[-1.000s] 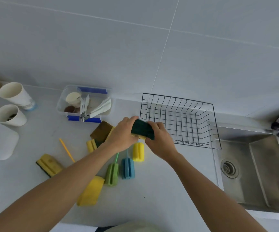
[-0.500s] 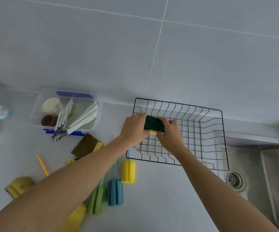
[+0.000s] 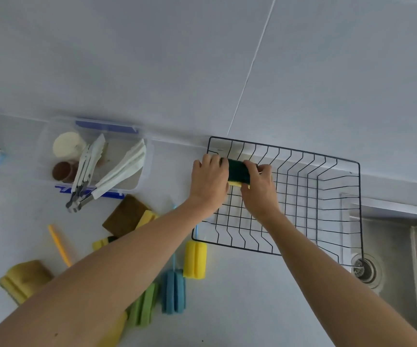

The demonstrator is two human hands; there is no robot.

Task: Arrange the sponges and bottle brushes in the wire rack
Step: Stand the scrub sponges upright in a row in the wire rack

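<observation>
Nearest to us, both forearms reach forward across the counter (image 3: 240, 309). Under the left forearm lie three sponge-headed brushes side by side: a green brush (image 3: 143, 308), a blue brush (image 3: 174, 291) and a yellow brush (image 3: 194, 259), the last one just short of the rack's near rim. To the left rest a yellow sponge (image 3: 25, 279) and an orange stick (image 3: 59, 244). A little farther, a brown sponge (image 3: 124, 215) lies against another yellow piece, partly hidden by the arm.

Beyond them stands the wire rack (image 3: 327, 214), its right end reaching over the sink (image 3: 402, 246), with the drain (image 3: 364, 270) close by its near right corner. Our left hand (image 3: 210, 181) and right hand (image 3: 260, 189) meet over the rack's far left corner, each closed on one end of a green sponge (image 3: 237, 172), dark side up, yellow layer below. We cannot tell whether it touches the wires.

Left of the rack, against the wall, a clear box (image 3: 97, 156) holds white tongs (image 3: 117, 174) and two round items.
</observation>
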